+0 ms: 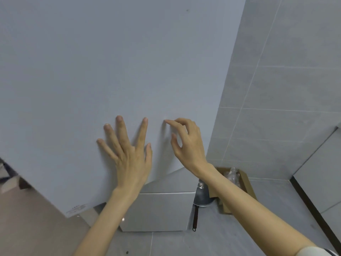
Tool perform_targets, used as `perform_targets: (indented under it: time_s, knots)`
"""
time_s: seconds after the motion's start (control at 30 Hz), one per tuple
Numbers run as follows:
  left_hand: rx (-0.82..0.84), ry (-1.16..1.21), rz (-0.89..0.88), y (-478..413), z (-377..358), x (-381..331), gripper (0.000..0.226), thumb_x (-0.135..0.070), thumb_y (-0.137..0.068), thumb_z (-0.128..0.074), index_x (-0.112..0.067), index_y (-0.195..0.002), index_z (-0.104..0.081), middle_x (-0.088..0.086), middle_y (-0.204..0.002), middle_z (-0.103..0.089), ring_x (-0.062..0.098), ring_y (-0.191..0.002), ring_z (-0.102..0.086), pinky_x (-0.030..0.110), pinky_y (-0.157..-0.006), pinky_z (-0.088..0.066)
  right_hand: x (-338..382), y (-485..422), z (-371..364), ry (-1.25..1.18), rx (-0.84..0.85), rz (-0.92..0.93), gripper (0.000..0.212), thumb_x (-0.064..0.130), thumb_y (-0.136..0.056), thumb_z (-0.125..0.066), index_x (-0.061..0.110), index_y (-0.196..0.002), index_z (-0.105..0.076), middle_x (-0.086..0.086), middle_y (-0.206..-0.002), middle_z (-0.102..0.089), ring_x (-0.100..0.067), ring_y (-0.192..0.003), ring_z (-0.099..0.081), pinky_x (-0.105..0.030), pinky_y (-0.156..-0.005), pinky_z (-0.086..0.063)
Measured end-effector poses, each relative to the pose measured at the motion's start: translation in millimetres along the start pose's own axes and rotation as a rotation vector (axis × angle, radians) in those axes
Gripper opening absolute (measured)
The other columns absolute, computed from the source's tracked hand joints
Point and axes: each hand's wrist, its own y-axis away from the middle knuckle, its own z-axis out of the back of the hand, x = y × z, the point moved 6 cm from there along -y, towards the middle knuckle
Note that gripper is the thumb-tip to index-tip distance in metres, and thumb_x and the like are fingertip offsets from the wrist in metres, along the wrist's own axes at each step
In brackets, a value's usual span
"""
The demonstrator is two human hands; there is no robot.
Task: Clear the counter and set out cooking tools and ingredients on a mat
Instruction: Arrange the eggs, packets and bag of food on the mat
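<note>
On my far left, dark blurred shapes are cut off by the frame edge and I cannot tell what they are. Beside them lies a brown, smooth surface [27, 218], with one corner of the large pale blue-grey mat [110, 61] lying over it. That corner carries a small patch of faint grey printing [76, 209], too blurred for me to read. The mat fills most of my view and hides whatever lies under it.

The left hand [129, 156] lies flat on the mat, palm down, fingers straight and spread, gripping nothing. Just to its right, the right hand [188, 145] hovers clawed over the mat: the index fingertip touches the sheet, the other fingers are loosely curled, the thumb stands apart, and nothing is held.

Below the mat's near edge a plain white box [156, 209] stands on the grey tiled floor [276, 108], its top partly covered by the mat. Just beside it sits a grey metal pan [201, 197] with a long dark handle [195, 217]; the right forearm crosses its top, so its shape is hard to judge. Further right, an open brown cardboard box [245, 183] holds crumpled clear plastic [232, 174], partly behind the arm. A white sleeve [317, 251] is cut off at the bottom right.
</note>
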Motion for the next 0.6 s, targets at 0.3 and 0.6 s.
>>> perform_targets:
  time_s: [0.3,0.6]
  knots:
    - [-0.046,0.09,-0.069,-45.6,-60.4,43.1,0.062,-0.031,-0.094,-0.052,-0.035,-0.149,-0.022,0.019,-0.153,0.001,0.045,-0.141,0.001,0.061,-0.113,0.002,-6.3,-19.6,-49.0,0.174,-0.058,0.045,0.052,-0.002,-0.079,-0.059,0.023,-0.124,-0.055,-0.004,-0.111,-0.059,-0.019,-0.095,-0.056,-0.034,-0.087,-0.036]
    - [0.026,0.207,-0.156,-73.7,-97.3,62.3,0.068,-0.031,-0.092,-0.055,-0.037,-0.149,-0.019,0.019,-0.153,0.0,0.047,-0.14,0.001,0.062,-0.113,-0.002,-1.9,-24.3,-64.0,0.267,0.046,-0.14,0.053,-0.004,-0.081,-0.058,0.017,-0.13,-0.056,-0.005,-0.123,-0.053,-0.019,-0.102,-0.052,-0.031,-0.091,-0.039]
